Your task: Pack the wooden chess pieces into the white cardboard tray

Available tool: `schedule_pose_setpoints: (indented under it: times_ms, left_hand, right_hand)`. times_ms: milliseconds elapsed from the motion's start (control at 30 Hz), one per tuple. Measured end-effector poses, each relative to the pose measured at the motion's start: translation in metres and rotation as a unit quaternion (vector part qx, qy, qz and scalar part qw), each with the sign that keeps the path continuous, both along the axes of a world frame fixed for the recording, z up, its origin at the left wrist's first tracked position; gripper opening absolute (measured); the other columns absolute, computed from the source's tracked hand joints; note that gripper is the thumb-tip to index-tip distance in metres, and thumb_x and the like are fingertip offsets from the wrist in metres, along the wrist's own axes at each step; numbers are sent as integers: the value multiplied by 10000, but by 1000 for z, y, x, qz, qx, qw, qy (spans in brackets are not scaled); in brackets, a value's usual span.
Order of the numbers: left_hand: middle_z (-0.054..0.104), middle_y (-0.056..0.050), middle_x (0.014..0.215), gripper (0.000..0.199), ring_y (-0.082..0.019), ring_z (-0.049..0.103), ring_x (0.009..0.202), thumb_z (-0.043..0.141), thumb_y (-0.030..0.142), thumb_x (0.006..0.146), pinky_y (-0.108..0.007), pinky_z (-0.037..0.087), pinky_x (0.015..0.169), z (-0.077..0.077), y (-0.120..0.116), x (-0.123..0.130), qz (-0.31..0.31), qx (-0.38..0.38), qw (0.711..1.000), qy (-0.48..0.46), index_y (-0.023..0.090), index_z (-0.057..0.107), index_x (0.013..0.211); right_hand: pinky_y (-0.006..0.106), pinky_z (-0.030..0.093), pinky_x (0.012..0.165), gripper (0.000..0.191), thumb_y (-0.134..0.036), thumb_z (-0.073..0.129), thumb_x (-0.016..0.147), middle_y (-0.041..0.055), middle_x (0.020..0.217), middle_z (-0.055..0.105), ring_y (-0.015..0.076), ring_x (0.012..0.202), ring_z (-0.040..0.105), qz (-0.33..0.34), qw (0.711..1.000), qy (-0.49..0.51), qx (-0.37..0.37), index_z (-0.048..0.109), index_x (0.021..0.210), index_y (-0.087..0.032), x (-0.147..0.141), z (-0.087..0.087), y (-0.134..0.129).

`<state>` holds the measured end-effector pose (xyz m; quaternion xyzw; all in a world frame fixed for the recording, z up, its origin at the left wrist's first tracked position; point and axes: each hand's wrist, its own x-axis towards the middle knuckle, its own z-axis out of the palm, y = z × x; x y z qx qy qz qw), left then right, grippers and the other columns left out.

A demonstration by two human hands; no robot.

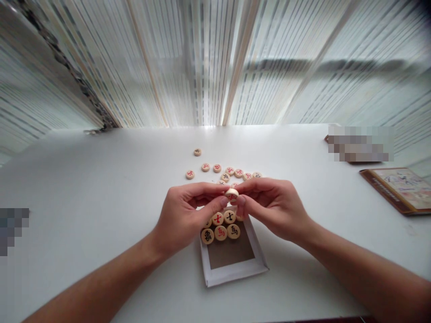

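Between the fingertips of my left hand (188,215) and my right hand (276,208) is a round wooden chess piece (231,194) with a red character. Both hands pinch it from opposite sides, above the far end of a white box (235,275). Inside the box, rows of pieces lie face up, among them a black-marked piece (207,236), a red-marked piece (221,233) and another black-marked piece (233,231) in the nearest row. My hands partly hide the farther pieces in the box.
Several loose pieces, such as a black-marked one (197,152) and a red-marked one (190,174), lie on the white table (101,179) beyond my hands. A brown-edged box (400,190) is at the right. Striped curtains (202,63) hang behind.
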<state>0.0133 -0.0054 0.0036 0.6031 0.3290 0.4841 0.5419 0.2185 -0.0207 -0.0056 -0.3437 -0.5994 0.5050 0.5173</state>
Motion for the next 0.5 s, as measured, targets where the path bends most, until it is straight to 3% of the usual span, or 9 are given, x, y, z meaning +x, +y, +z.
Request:
schedule_pose_setpoints:
  times_ms: [133,267,500]
  left_hand:
    - [878,-32,946,207,-157,849,849,902,81,806,-156,687,807,-1,1,-1,42,73,996,43,183,884,985]
    - [876,-40,931,184,-154,843,826,898,78,809,-173,691,810,-1,1,-2,50,97,993,51,168,879,968]
    - [877,-31,945,202,-141,842,852,885,49,811,-156,681,838,-1,1,-2,53,108,992,46,172,879,972]
  right_hand:
    - [229,620,606,149,-172,755,977,54,868,809,133,683,729,-35,991,-78,99,844,1091,-207,2,-3,-1]
    - [264,624,622,217,-128,723,972,83,978,791,184,832,748,-59,975,-127,173,840,1126,-225,4,-1,1]
    - [275,644,619,224,-124,723,969,92,998,807,191,828,760,-69,978,-119,159,836,1141,-212,4,-3,0]
